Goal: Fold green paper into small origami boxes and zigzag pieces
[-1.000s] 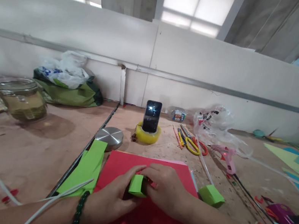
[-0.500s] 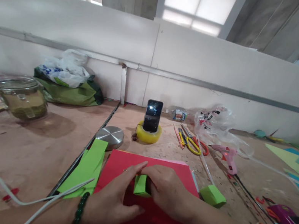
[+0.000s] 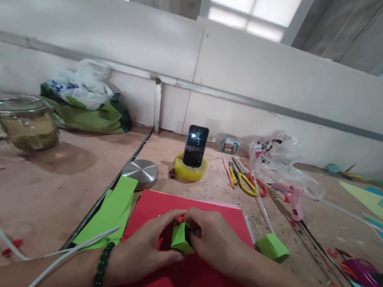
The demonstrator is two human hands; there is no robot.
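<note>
A small folded green paper box (image 3: 182, 238) is between my hands, over a stack of red paper (image 3: 151, 205). My right hand (image 3: 213, 239) grips the box from the right, its fingertips curled at the far side and partly hidden. On the other side, my left hand (image 3: 147, 247) curves around the box, index finger at the top and thumb at its lower corner. A second green paper box (image 3: 273, 248) sits just right of the red paper. Green paper strips (image 3: 110, 213) lie to the left, near my wrist with its dark green bead bracelet.
Behind the paper, a phone (image 3: 195, 146) leans upright in a yellow tape roll (image 3: 190, 170). Nearby are a round metal lid (image 3: 140, 173), scissors (image 3: 248, 183) and a pink glue gun (image 3: 291, 198). A white cable (image 3: 77, 244) crosses my left forearm. A glass jar (image 3: 24, 126) stands left.
The green box has been tilted slightly between my hands. My left thumb and fingers have closed in around it. The view has shifted a little.
</note>
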